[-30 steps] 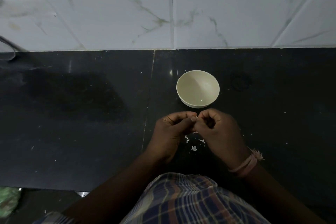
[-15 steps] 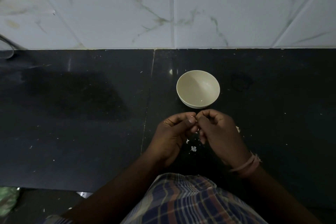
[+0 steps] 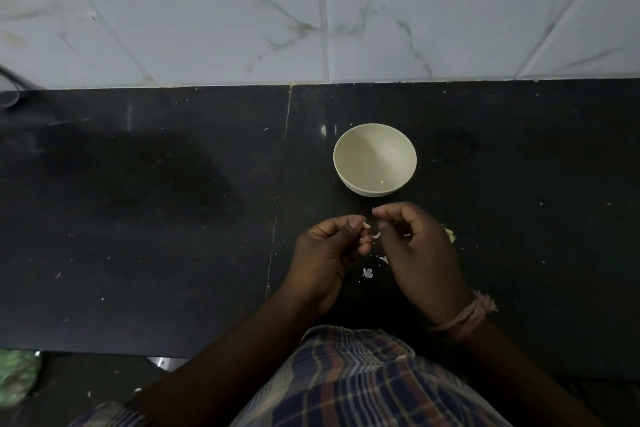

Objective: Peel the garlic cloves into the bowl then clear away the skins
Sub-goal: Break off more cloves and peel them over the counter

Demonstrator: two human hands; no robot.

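Both hands are now drawing apart. Left hand [image 3: 329, 250] is pinching a pale bit, probably a garlic clove [image 3: 365, 225], at its grip; right hand [image 3: 415, 246] is curling, its grip's contents unclear. Just beyond the grips, the bowl [image 3: 349, 163] is sitting on the counter [image 3: 173, 218]; skins [image 3: 367, 273] are lying beneath them.

No readable text, label, brand, number or sign anywhere in the frame.
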